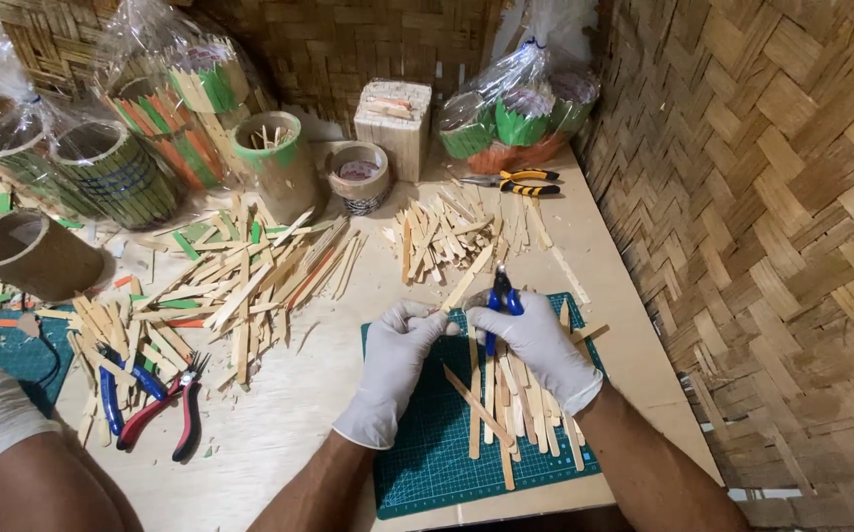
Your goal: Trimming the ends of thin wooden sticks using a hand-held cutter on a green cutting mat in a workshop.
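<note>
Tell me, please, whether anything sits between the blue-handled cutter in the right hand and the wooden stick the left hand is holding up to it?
Nothing visible does: the left hand holds the stick right at the cutter gripped by the right hand.

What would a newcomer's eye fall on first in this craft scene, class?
First, the two white-gloved hands at the centre: the right hand grips blue-handled cutters and the left hand pinches a wooden stick over a green cutting mat. Next, the big heap of wooden sticks spread across the table to the left. Behind stand cellophane-wrapped stick-covered pots against a woven wall.
</note>
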